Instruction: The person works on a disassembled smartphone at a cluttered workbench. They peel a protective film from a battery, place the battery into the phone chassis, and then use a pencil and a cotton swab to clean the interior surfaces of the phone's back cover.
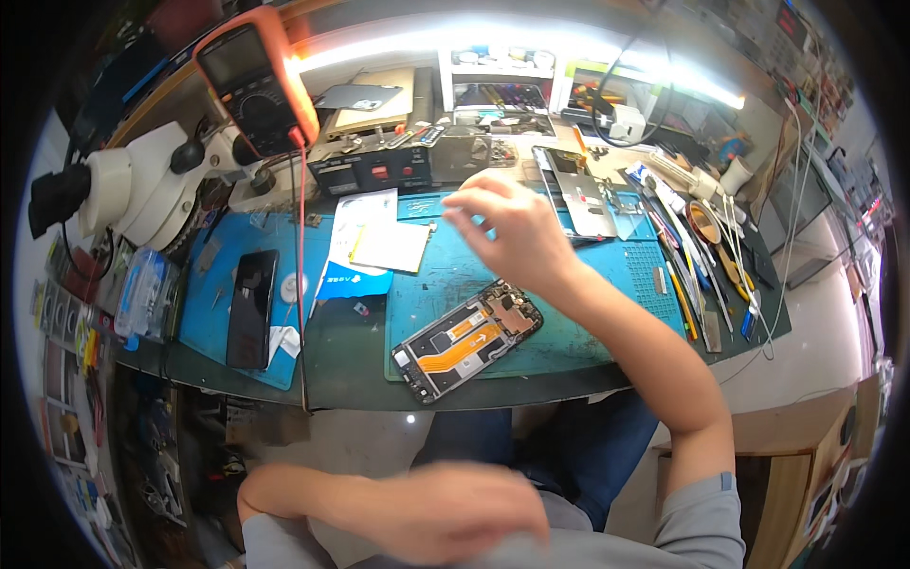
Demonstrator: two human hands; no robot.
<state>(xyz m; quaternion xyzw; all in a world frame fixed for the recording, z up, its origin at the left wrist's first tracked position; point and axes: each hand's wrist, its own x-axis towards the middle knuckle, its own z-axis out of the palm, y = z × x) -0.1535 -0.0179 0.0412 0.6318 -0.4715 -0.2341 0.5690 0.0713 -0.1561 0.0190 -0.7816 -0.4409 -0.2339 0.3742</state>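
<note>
An opened smartphone (469, 339) lies tilted on the teal work mat (569, 346). Its back is off, showing orange flex cables, a copper-coloured patch and a circuit board at the upper end. Above and beyond the phone, my right hand (507, 223) hangs over the mat with thumb and fingers curled together. Whatever may be between those fingertips is too small to make out. My left hand (464, 512) is close to my body, below the bench edge, and motion smears its fingers. A pale flat rectangular piece with a yellow edge (393, 247) rests left of my right hand on white and blue paper.
A dark phone (252, 308) lies at the left, beside a crumpled white tissue (283, 341). An orange multimeter (254, 81) and a white microscope (142, 185) stand behind it. Pens and tools (697, 256) crowd the right side. A red lead (301, 237) hangs over the bench edge.
</note>
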